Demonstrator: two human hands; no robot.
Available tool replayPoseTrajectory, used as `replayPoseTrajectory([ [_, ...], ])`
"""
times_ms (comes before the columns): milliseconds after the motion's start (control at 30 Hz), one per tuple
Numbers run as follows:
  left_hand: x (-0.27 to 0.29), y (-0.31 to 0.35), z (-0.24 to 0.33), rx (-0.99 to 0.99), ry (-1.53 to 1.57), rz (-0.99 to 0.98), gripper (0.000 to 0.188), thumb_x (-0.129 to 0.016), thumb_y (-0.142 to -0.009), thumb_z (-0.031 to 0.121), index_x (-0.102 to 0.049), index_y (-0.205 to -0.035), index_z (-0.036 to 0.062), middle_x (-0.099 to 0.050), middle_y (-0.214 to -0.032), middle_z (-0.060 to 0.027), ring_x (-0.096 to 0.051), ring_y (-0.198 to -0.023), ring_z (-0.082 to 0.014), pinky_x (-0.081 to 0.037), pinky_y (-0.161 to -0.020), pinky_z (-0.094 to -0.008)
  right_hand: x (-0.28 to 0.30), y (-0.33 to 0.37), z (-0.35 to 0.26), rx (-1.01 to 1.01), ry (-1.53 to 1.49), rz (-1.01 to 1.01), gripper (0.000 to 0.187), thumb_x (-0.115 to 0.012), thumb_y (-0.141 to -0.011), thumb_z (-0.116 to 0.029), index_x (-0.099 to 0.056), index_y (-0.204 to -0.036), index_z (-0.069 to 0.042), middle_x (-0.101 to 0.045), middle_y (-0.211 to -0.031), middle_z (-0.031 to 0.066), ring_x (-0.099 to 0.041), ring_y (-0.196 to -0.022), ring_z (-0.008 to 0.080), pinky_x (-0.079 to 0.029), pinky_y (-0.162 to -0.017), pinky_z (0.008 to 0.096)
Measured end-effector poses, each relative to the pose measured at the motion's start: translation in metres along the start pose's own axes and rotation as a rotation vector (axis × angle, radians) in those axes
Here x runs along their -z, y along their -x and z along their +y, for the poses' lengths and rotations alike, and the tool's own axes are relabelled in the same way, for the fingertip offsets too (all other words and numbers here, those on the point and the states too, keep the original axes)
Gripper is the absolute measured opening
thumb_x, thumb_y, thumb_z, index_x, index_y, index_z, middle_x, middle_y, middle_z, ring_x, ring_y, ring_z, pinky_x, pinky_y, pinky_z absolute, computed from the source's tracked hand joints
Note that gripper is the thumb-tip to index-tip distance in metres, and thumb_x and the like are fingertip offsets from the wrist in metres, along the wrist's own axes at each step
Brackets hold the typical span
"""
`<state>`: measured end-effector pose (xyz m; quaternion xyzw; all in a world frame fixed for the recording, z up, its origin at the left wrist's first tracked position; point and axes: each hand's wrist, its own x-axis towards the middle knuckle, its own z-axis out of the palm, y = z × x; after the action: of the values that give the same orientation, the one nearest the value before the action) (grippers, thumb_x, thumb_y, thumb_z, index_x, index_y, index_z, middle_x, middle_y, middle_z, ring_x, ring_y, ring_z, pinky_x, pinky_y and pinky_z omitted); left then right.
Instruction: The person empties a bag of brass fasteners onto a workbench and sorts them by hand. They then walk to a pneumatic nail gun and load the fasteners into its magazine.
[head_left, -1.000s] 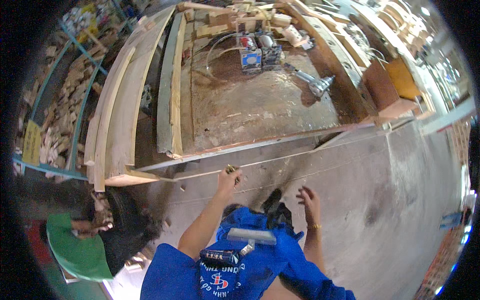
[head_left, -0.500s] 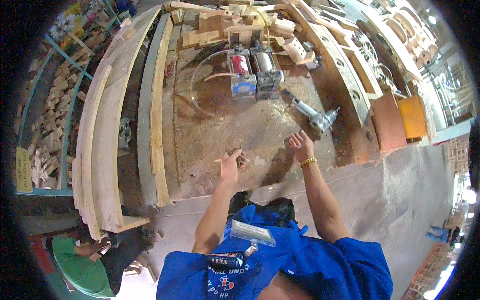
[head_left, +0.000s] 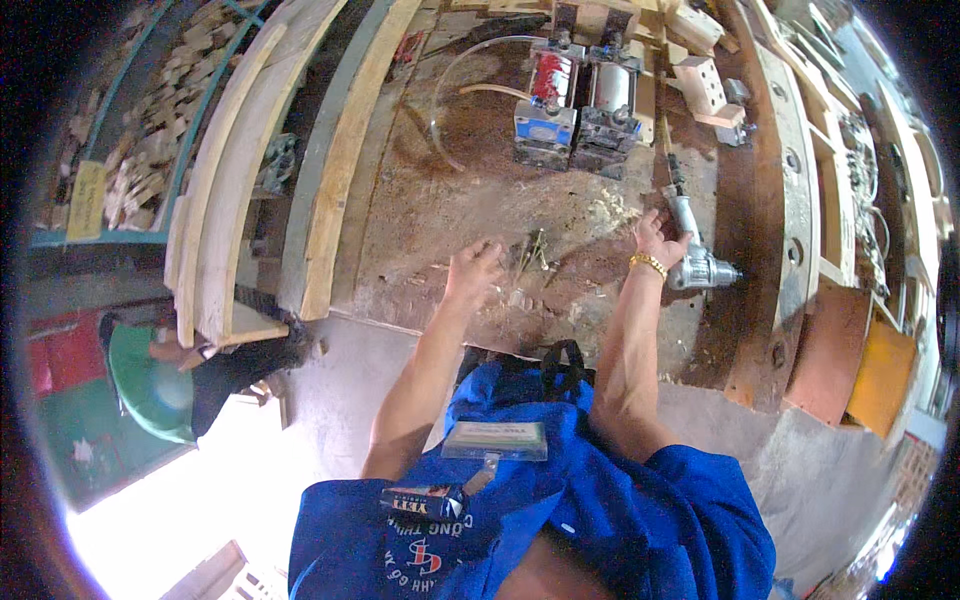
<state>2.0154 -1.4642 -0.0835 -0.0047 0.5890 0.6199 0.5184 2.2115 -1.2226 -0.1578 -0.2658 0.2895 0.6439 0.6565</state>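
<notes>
My left hand is low over the brown work board, its fingers curled in. What lies inside them, if anything, is hidden. Just right of its fingertips, a small loose bunch of screws rests on the board. My right hand, with a gold bracelet at the wrist, has its fingers apart beside a silver air-powered screwdriver. Its thumb side meets the tool near the handle; whether it presses on it I cannot tell. The tool lies on its side, handle pointing away from me.
Two clamp-like cylinder units, one red and blue, one silver and black, stand at the back with hoses. A drilled wood block sits right of them. Long boards run along the left. A person in green is at lower left.
The screws that were in my left hand now lie on the board beside it. My right hand has moved forward to the screwdriver. The whole view has shifted with my head.
</notes>
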Motion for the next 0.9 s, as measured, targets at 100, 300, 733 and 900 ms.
replayPoseTrajectory([
  [100, 0.021, 0.002, 0.004, -0.086, -0.146, 0.031, 0.027, -0.061, -0.087, 0.011, -0.06, -0.112, 0.0004, -0.064, -0.086, -0.0046, -0.06, -0.07, -0.0133, -0.05, -0.06, -0.0264, -0.014, 0.009, 0.021, 0.005, -0.003, -0.011, 0.061, -0.073, -0.074, -0.043, -0.05, -0.113, -0.002, -0.057, -0.107, 0.0086, -0.054, -0.101, 0.0232, -0.046, -0.092, 0.0408],
  [300, 0.028, 0.0, 0.004, -0.049, -0.075, -0.061, 0.03, -0.062, -0.086, 0.008, -0.057, -0.115, 0.0042, -0.065, -0.089, -0.0054, -0.064, -0.074, -0.0158, -0.053, -0.06, -0.0277, -0.043, 0.007, 0.022, 0.14, 0.116, -0.072, 0.043, -0.066, -0.08, -0.042, -0.06, -0.103, -0.006, -0.063, -0.098, 0.0054, -0.058, -0.092, 0.0211, -0.048, -0.085, 0.039],
  [733, 0.05, 0.019, 0.013, -0.117, -0.025, -0.021, 0.018, -0.065, -0.085, 0.011, -0.061, -0.099, -0.0013, -0.063, -0.077, -0.0074, -0.06, -0.062, -0.0131, -0.048, -0.054, -0.0254, -0.058, 0.111, -0.084, 0.621, 0.933, -0.778, 0.03, -0.054, -0.089, -0.023, -0.053, -0.112, -0.004, -0.057, -0.105, 0.0086, -0.053, -0.102, 0.0229, -0.043, -0.092, 0.0387],
  [900, 0.034, 0.02, 0.025, -0.168, -0.035, -0.036, 0.015, -0.065, -0.084, 0.008, -0.062, -0.095, -0.0015, -0.061, -0.074, -0.0051, -0.059, -0.062, -0.0129, -0.047, -0.054, -0.0255, -0.131, 0.152, -0.143, 0.613, 0.569, -1.222, 0.041, -0.056, -0.086, -0.025, -0.046, -0.121, -0.005, -0.053, -0.095, 0.0081, -0.052, -0.09, 0.0224, -0.044, -0.086, 0.0394],
])
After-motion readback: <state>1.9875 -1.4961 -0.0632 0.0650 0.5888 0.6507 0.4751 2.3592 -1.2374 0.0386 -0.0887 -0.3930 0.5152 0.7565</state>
